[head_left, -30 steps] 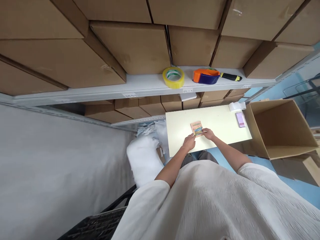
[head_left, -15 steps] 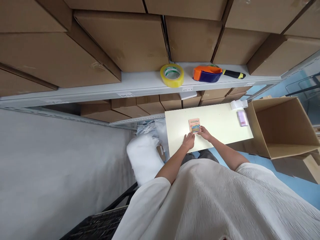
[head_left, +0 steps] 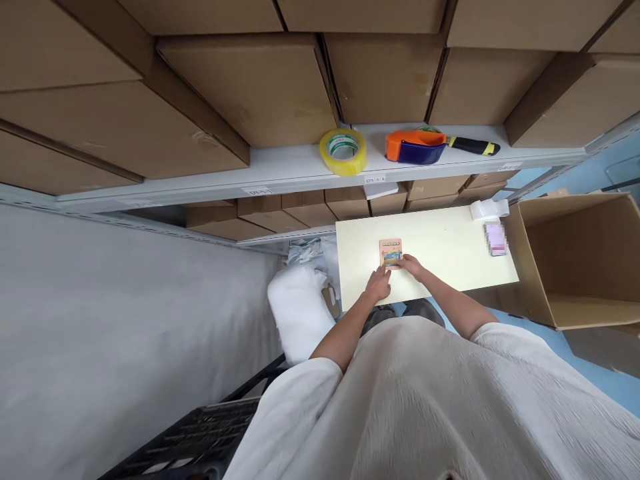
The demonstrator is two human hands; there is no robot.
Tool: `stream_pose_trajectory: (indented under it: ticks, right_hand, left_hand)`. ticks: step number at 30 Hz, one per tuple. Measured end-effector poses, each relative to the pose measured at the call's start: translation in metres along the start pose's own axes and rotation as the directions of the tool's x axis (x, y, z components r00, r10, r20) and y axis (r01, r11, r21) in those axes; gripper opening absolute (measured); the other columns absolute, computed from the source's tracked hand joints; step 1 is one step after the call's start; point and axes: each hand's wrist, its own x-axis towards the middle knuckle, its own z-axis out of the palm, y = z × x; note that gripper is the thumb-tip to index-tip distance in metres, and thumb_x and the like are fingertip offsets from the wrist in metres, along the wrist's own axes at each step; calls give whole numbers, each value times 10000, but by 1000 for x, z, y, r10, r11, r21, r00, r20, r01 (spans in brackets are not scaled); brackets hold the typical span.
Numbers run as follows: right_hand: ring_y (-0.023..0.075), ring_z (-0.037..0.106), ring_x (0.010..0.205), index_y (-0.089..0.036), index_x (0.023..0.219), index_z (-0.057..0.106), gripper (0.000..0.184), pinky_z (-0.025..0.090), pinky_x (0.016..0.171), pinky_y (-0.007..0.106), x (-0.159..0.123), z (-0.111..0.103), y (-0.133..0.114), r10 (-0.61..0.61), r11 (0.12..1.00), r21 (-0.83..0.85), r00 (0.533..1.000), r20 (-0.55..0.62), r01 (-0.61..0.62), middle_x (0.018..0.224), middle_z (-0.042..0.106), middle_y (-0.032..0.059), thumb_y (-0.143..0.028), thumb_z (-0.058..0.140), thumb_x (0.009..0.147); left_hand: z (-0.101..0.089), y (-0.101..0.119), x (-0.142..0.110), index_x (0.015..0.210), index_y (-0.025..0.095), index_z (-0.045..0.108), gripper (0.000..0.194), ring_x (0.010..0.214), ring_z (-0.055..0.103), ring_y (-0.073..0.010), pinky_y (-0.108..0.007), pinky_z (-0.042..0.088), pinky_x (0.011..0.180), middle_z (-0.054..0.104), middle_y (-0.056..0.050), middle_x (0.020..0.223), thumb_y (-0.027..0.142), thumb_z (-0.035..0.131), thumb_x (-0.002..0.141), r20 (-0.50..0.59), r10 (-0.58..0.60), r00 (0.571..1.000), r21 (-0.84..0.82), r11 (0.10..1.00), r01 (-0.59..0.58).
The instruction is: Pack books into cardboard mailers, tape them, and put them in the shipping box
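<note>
1. From my seat at the head camera, I see the small orange booklet just ahead of and between my two hands, on the pale tabletop or barely above it; I cannot tell which.
2. My left hand has its fingertips at the booklet's near left corner. Whether they pinch it or merely rest there, I cannot tell.
3. My right hand meets the near right corner with bent fingers; the thumb's hold is too small to read.
4. I judge the booklet light, thin and fairly stiff, with a printed face that may be slightly slick. Its corners could crease, so I would hold it by opposite side edges, lightly, fingertips over and under.
5. Well to the right of my right hand lie a blurred purple packet and, beyond it, a white roll; the open carton stands farther right.
</note>
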Motion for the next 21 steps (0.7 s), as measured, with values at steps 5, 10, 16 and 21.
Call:
stream_pose_trajectory:
  ticks: [5, 10, 16, 21]
  right_hand:
    - [249, 752, 1042, -187, 1020, 749, 275, 586, 882, 311, -2, 0, 3, -12, 999, -39, 1000, 4, 13, 1069, 826, 85, -299, 812, 776]
    - [216, 743, 915, -202, 937, 672, 212, 544, 751, 268, -8, -1, 2, -50, 976, -216, 991, -121, 23, 950, 795, 54, -225, 807, 775]
    - [202, 715, 866, -240, 903, 587, 156, 500, 712, 262, -17, -7, -4, -198, 917, -387, 954, -227, 98, 926, 763, 41, -273, 734, 865]
    - [212, 708, 885, -255, 997, 589, 125, 510, 763, 289, -25, -2, -10, -392, 823, -521, 890, -233, 226, 984, 759, 35, -331, 666, 933]
  left_hand:
    - [1, 3, 0, 1596, 182, 499, 713, 1709, 198, -360, -547, 186, 1379, 219, -182, 1835, 195, 659, 902, -27, -12, 1000, -67, 998, 10]
    - [4, 2, 4, 1536, 229, 544, 763, 1617, 412, -359, -539, 316, 1333, 440, -149, 1742, 141, 702, 795, -87, 15, 996, -251, 967, -37]
    - [1, 8, 27, 1476, 254, 581, 684, 1370, 664, -351, -517, 508, 1166, 726, -113, 1436, 175, 692, 806, -144, -119, 982, -707, 707, -18]
    - [-17, 25, 53, 1395, 211, 586, 486, 1309, 702, -274, -469, 530, 1127, 778, -134, 1325, 172, 588, 910, -257, -204, 945, -913, 372, -168]
